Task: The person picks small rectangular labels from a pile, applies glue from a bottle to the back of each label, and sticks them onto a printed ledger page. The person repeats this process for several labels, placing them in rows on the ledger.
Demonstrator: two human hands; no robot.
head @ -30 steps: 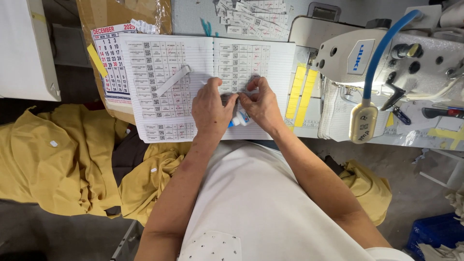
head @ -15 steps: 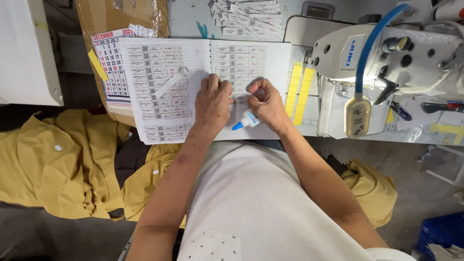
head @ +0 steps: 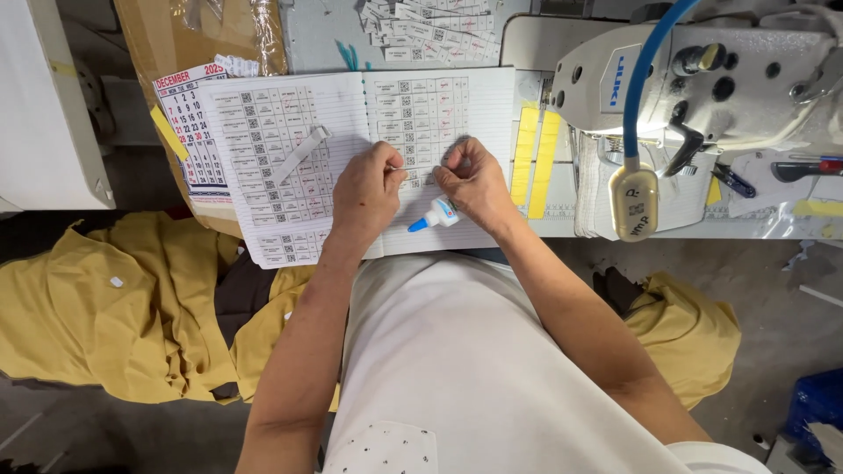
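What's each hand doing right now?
Left hand: fingers curled, pinching at the open notebook page.
Right hand: closed on a small glue bottle, fingertips on the page.

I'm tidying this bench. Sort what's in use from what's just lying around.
In use:
left hand and right hand, fingertips on the notebook page
open notebook of stuck-on labels
small glue bottle under the right hand

Lying about:
calendar
yellow garments
sewing machine
loose label strips

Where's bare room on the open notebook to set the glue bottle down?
Free: lower right page of the notebook, below the right hand and glue bottle. Crowded: label rows across both pages, the left hand, and yellow strips beside the sewing machine.
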